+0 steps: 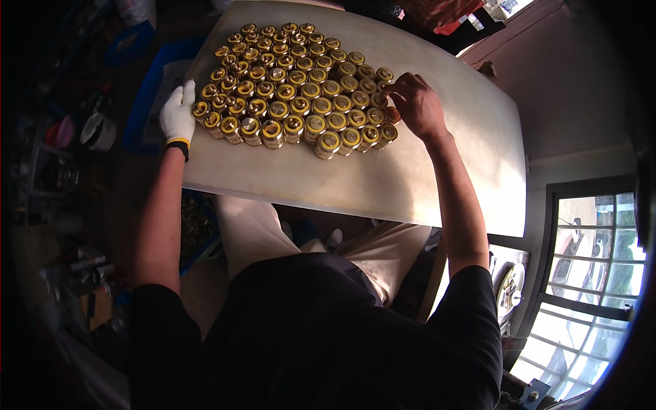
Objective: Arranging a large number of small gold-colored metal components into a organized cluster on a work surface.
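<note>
Shiny gold-coloured metal cylinders, round-topped, clustered upright.
White-gloved left hand at left, bare right hand at right; grips cannot be told.

I can read no text, label, number or sign from where I sit: the gold-coloured cylinders at upper centre of the frame show me no legible lettering, nor do the table around them, the dark shirt at lower centre or the window at right
</note>
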The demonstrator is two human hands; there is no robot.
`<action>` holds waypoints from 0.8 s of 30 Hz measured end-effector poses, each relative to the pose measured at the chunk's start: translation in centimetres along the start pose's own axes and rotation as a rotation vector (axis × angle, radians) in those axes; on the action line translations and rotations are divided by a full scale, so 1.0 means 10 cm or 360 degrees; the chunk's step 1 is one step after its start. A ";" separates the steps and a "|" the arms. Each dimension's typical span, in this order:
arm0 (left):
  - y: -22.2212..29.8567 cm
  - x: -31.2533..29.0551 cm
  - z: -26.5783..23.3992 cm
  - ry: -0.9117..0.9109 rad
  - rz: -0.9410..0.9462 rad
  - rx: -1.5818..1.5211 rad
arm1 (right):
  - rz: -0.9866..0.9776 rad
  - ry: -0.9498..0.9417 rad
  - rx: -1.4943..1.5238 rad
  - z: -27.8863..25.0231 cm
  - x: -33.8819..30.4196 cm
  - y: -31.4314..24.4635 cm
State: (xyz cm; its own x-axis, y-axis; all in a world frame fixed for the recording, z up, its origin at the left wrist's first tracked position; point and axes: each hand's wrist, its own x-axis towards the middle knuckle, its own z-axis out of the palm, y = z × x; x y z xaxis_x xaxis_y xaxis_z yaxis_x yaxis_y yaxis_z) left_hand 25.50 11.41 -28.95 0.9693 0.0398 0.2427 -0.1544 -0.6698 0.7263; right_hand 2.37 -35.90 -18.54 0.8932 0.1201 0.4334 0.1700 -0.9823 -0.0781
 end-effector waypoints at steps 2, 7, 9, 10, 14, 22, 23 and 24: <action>-0.01 0.02 -0.01 -0.0018 0.0022 0.0038 | 0.0038 0.0032 0.0060 -0.07 -0.01 -0.12; -0.05 0.03 0.02 0.0017 0.0068 -0.0011 | 0.0370 -0.0189 0.0594 -0.29 -0.27 -0.57; -0.05 0.03 0.01 -0.0006 0.0040 0.0045 | 0.0293 -0.0197 0.0579 -0.29 -0.34 -0.73; -0.04 0.03 0.01 -0.0006 0.0040 0.0052 | 0.0133 -0.0172 0.0475 -0.29 -0.35 -0.79; -0.01 0.01 0.00 0.0016 0.0036 0.0032 | 0.0074 -0.0220 0.0393 -0.27 -0.37 -0.86; -0.02 0.01 0.01 0.0050 0.0053 0.0024 | -0.0015 0.0032 0.0414 -0.16 -0.45 -0.84; -0.02 0.01 0.01 0.0052 0.0082 0.0033 | -0.0017 0.0023 0.0378 -0.15 -0.47 -0.83; -0.02 0.00 0.02 0.0046 0.0068 0.0028 | -0.0022 0.0014 0.0342 -0.14 -0.48 -0.82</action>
State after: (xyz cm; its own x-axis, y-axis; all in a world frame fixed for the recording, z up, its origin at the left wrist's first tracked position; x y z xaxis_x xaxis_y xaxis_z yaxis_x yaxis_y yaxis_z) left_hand 25.60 11.46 -29.21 0.9558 0.0321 0.2921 -0.1921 -0.6842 0.7036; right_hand -3.94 -28.66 -18.71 0.8868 0.1309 0.4432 0.2675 -0.9275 -0.2613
